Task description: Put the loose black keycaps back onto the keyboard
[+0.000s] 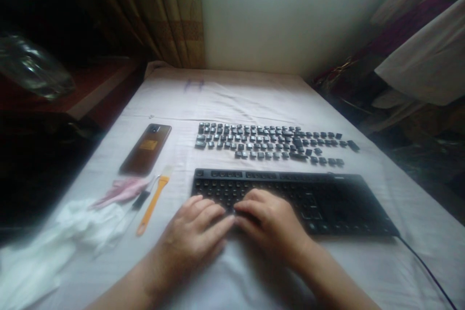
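A black keyboard (348, 203) lies on the white cloth, many of its keycaps off. My left hand (198, 225) rests at its front left part, fingers bent together, the thumb pointing right. Beside it my right hand (271, 218) has its thumb and fingers drawn together over the keys. The fingertips of both hands nearly meet; whatever is between them is too small and blurred to make out. Behind the keyboard, loose black keycaps (257, 139) lie in several rows.
To the left are a brown phone (147, 149), an orange-handled brush (152, 207), a pink cloth (121, 191) and a crumpled white cloth (72, 232). A black cable (423, 260) runs from the keyboard's right corner toward the front right. A curtain hangs at the back.
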Motion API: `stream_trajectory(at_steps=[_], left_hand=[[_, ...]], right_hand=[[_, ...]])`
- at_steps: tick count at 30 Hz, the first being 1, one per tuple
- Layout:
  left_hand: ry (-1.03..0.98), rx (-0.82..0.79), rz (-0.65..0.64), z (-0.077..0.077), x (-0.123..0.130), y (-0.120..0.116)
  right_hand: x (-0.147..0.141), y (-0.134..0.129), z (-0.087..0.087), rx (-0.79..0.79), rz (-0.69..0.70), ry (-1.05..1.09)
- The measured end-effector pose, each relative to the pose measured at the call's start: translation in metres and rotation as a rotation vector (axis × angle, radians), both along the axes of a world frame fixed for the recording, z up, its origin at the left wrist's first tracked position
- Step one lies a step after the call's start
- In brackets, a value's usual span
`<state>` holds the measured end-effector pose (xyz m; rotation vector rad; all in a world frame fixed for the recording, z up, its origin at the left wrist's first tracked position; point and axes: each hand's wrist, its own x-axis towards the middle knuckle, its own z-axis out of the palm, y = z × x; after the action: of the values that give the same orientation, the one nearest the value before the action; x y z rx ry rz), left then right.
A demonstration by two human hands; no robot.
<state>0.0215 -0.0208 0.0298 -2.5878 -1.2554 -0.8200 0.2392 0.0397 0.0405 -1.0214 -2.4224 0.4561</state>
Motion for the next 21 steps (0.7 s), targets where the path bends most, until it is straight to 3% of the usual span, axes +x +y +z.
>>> stream_trajectory(at_steps=[11, 21], left_hand=[[0.001, -0.001, 0.012, -0.0038, 0.0017, -0.0021], [0.017, 0.009, 0.026, -0.0050, 0.0019, -0.0033]], right_hand=[[0.0017, -0.0029, -0.0023, 0.048, 0.017, 0.013], [-0.0020, -0.0033, 0.0066, 0.104, 0.026, -0.160]])
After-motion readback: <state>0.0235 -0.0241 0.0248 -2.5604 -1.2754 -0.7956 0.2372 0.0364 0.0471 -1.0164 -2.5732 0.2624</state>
